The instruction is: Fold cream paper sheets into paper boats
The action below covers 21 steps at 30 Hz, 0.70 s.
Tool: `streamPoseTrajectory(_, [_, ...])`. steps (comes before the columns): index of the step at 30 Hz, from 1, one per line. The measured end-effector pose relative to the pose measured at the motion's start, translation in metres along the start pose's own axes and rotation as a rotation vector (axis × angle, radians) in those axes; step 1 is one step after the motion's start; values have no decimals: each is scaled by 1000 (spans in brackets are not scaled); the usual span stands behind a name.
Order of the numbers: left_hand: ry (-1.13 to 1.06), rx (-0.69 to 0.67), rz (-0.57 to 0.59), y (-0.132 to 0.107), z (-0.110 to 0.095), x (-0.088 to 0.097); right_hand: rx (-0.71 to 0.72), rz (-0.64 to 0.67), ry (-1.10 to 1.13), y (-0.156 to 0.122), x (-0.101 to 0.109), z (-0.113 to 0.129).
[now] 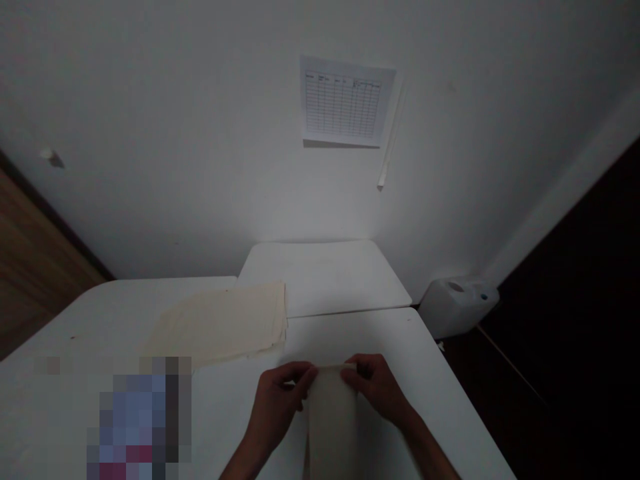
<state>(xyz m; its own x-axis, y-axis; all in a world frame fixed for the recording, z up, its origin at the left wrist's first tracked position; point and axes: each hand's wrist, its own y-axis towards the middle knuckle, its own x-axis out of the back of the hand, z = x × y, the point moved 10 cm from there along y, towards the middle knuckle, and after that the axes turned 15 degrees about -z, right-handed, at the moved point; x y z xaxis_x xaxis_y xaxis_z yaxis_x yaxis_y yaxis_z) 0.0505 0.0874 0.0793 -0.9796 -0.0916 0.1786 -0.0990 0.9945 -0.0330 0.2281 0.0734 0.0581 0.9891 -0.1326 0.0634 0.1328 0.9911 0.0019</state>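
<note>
A narrow strip of beige cloth or paper (pixel 333 427) stretches toward me over the white table; its exact material I cannot tell. Its far left corner is pinched between the thumb and fingers of my left hand (pixel 283 400). At the far right corner, my right hand (pixel 375 387) grips it the same way. The strip's near end runs out of view at the bottom. Left of my hands, a flat stack of thin beige sheets (pixel 225 323) lies on the table, with uneven layered edges.
White tables (pixel 325 277) stand against a pale wall bearing a printed chart (pixel 343 103). To the right, a white plastic container (pixel 450 310) sits beyond the table edge, near a dark area. A pixelated patch covers the lower left. Wooden panelling (pixel 35 267) shows at far left.
</note>
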Motion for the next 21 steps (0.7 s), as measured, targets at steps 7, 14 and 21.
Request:
streamPoseTrajectory(7, [10, 7, -52, 4, 11, 3, 39, -192, 11, 4, 4, -6])
streamPoseTrajectory(14, [-3, 3, -91, 5, 20, 7, 47, -219, -23, 4, 4, -5])
streamPoseTrajectory(21, [25, 5, -141, 8, 24, 11, 45, -232, -33, 3, 5, 0])
